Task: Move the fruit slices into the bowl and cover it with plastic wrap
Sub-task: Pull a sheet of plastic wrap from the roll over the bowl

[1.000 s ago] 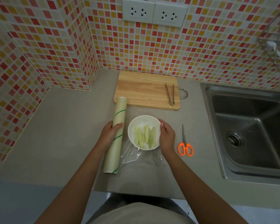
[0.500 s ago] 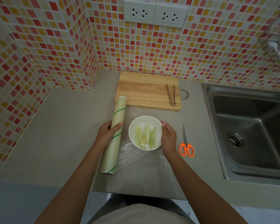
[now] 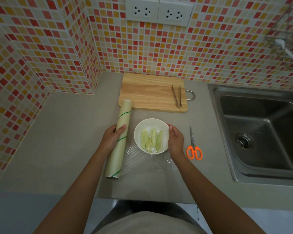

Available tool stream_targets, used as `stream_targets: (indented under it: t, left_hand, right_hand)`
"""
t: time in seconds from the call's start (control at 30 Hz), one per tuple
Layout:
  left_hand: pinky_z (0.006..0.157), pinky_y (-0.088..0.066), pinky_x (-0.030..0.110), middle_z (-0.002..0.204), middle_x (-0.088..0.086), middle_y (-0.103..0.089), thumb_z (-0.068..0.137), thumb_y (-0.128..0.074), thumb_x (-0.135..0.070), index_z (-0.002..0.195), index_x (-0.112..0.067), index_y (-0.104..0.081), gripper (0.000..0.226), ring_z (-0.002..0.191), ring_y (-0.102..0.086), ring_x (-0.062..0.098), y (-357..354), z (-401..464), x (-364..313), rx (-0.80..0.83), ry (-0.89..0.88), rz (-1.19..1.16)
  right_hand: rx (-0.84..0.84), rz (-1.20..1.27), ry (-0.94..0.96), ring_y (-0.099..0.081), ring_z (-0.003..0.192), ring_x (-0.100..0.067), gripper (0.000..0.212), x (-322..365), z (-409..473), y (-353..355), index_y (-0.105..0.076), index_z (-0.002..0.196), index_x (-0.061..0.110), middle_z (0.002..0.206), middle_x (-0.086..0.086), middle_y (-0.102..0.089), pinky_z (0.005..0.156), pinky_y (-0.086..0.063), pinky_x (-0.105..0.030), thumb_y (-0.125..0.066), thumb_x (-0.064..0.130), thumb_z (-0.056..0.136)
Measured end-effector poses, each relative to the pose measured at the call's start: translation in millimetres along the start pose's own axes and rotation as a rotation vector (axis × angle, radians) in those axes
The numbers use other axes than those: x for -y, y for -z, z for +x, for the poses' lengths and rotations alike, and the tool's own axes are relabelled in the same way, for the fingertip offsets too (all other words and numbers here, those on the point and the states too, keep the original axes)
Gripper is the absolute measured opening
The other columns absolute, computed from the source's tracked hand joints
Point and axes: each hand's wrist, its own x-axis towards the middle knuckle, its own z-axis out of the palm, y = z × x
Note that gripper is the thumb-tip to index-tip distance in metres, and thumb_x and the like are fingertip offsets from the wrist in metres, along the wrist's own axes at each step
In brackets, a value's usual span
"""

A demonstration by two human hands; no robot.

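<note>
A white bowl (image 3: 137,134) stands on the grey counter and holds several pale green fruit slices (image 3: 151,140). A clear sheet of plastic wrap (image 3: 147,163) runs from the roll over the bowl and lies wrinkled on the counter in front of it. The long pale roll of plastic wrap (image 3: 120,132) with green stripes lies just left of the bowl. My left hand (image 3: 111,138) grips the roll at its middle. At the bowl's right rim my right hand (image 3: 175,141) holds the wrap's edge with curled fingers.
A wooden cutting board (image 3: 150,93) with metal tongs (image 3: 176,97) lies behind the bowl by the tiled wall. Orange-handled scissors (image 3: 194,147) lie right of my right hand. A steel sink (image 3: 264,132) fills the right side. The counter's front edge is near my body.
The roll's near end has shifted slightly left with my left hand. My right hand stays at the bowl's right rim, and the wrap lies over the bowl.
</note>
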Motion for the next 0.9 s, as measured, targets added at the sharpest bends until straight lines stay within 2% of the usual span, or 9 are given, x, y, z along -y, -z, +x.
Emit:
stream_targets:
  t: [0.1, 0.3, 0.4, 0.47, 0.57, 0.7, 0.8, 0.83, 0.9]
  left_hand:
    - [0.064, -0.045, 0.028, 0.076, -0.003, -0.065, 0.092, -0.061, -0.038, 0.092, -0.016, -0.067, 0.023, 0.071, -0.061, 0.015, 0.0, 1.2, 0.8, 0.003, -0.001, 0.002]
    - [0.074, -0.047, 0.030, 0.103, 0.007, -0.067, 0.089, -0.063, -0.040, 0.116, -0.012, -0.061, 0.039, 0.085, -0.064, 0.019, 1.1, 4.6, 0.8, -0.044, 0.047, -0.019]
    - [0.073, -0.047, 0.030, 0.102, 0.004, -0.066, 0.090, -0.063, -0.040, 0.116, -0.014, -0.061, 0.037, 0.087, -0.064, 0.019, 1.3, 3.6, 0.2, -0.051, 0.041, -0.014]
    - [0.069, -0.047, 0.029, 0.099, 0.001, -0.065, 0.090, -0.062, -0.041, 0.114, -0.017, -0.061, 0.034, 0.085, -0.064, 0.015, 1.9, 2.4, 0.0, -0.055, 0.036, -0.003]
    - [0.070, -0.048, 0.029, 0.093, -0.003, -0.064, 0.090, -0.061, -0.043, 0.113, -0.020, -0.061, 0.033, 0.082, -0.063, 0.013, 2.7, 1.3, 0.1, -0.062, 0.028, 0.017]
    - [0.074, -0.048, 0.032, 0.093, -0.002, -0.065, 0.090, -0.061, -0.044, 0.112, -0.020, -0.060, 0.032, 0.084, -0.064, 0.017, 2.5, -0.6, 0.5, -0.077, 0.015, 0.015]
    - [0.072, -0.048, 0.032, 0.093, -0.002, -0.065, 0.091, -0.060, -0.044, 0.111, -0.021, -0.061, 0.031, 0.084, -0.064, 0.017, 3.7, -2.9, 1.2, -0.079, -0.001, 0.012]
    - [0.073, -0.048, 0.032, 0.092, -0.001, -0.065, 0.091, -0.060, -0.044, 0.110, -0.020, -0.062, 0.031, 0.084, -0.064, 0.017, 4.3, -3.2, 1.1, -0.075, -0.003, 0.011]
    - [0.075, -0.049, 0.034, 0.091, 0.000, -0.066, 0.091, -0.060, -0.042, 0.107, -0.019, -0.063, 0.029, 0.083, -0.064, 0.018, 5.4, -2.9, 0.2, -0.068, -0.007, 0.009]
  right_hand:
    - [-0.023, 0.009, -0.005, -0.064, 0.085, -0.007, 0.030, 1.3, -2.1, -1.0, -0.070, 0.103, 0.014, 0.092, 0.002, -0.069, 0.073, -0.051, -0.017, -0.039, 0.013, 0.100]
    - [-0.044, 0.040, -0.063, -0.061, 0.072, -0.002, 0.031, 2.7, -1.9, -2.3, -0.070, 0.093, 0.011, 0.083, -0.006, -0.068, 0.063, -0.049, -0.010, -0.040, 0.014, 0.100]
    - [-0.045, 0.016, -0.099, -0.055, 0.075, -0.013, 0.036, 0.7, 0.0, -1.6, -0.063, 0.096, -0.012, 0.083, -0.027, -0.061, 0.062, -0.044, -0.021, -0.042, 0.017, 0.099]
    - [-0.045, -0.009, -0.100, -0.053, 0.078, -0.018, 0.036, 0.0, 1.1, -0.7, -0.061, 0.096, -0.014, 0.090, -0.031, -0.060, 0.066, -0.044, -0.027, -0.042, 0.017, 0.099]
    - [-0.030, -0.054, -0.100, -0.054, 0.077, -0.018, 0.035, 1.3, 2.0, 0.9, -0.061, 0.090, -0.011, 0.080, -0.016, -0.059, 0.068, -0.043, -0.028, -0.042, 0.018, 0.099]
    - [-0.034, -0.041, -0.118, -0.052, 0.069, -0.011, 0.035, 2.7, 0.7, 0.1, -0.063, 0.093, -0.011, 0.076, -0.009, -0.059, 0.055, -0.042, -0.011, -0.042, 0.016, 0.099]
    - [-0.039, -0.029, -0.115, -0.051, 0.073, -0.014, 0.036, 3.6, -0.9, -0.4, -0.058, 0.097, -0.016, 0.085, -0.032, -0.058, 0.059, -0.042, -0.018, -0.041, 0.016, 0.099]
    - [-0.038, -0.028, -0.109, -0.051, 0.075, -0.015, 0.036, 4.3, -1.3, 0.1, -0.058, 0.097, -0.017, 0.093, -0.035, -0.058, 0.061, -0.042, -0.020, -0.041, 0.015, 0.099]
    - [-0.035, -0.039, -0.100, -0.052, 0.074, -0.014, 0.035, 6.9, -1.7, 0.7, -0.059, 0.095, -0.015, 0.093, -0.035, -0.059, 0.061, -0.043, -0.018, -0.041, 0.014, 0.099]
